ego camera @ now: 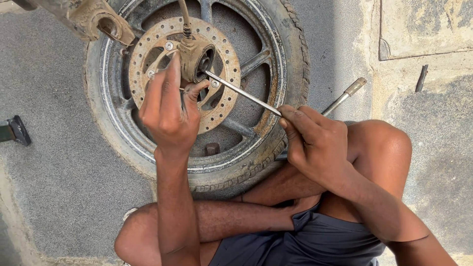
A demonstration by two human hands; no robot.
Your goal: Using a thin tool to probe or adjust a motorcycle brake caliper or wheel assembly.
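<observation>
Head view, looking straight down: nearest the camera are the person's bent bare knees and dark blue shorts (315, 241), both cut off by the bottom edge. Above them the right hand (313, 143) is closed around the near end of a slim silver rod (244, 92); thumb and fingers wrap it, so the part of the rod inside the fist is hidden. A second metal bar with a knurled tip (347, 96) pokes out beyond the knuckles toward the upper right; whether it is one piece with the rod or a separate tool lying on the ground cannot be told.

Farther out, the left hand (167, 111) rests on the rusty perforated brake disc (185, 74), fingers stretched toward the hub (196, 58) and thumb bent against it. The hand covers the disc's lower left part, and what its fingertips pinch, if anything, is not clear. The rod's far tip meets the hub's dark opening just right of the thumb.

Disc and hub sit on a worn spoked wheel (268, 59) with a cracked tyre, lying on grey concrete ground (59, 162); the wheel's top is cropped. A dirty fork leg (84, 17) crosses the upper left corner, mostly out of view. At the left edge a small dark object (17, 130) is half cut off.
</observation>
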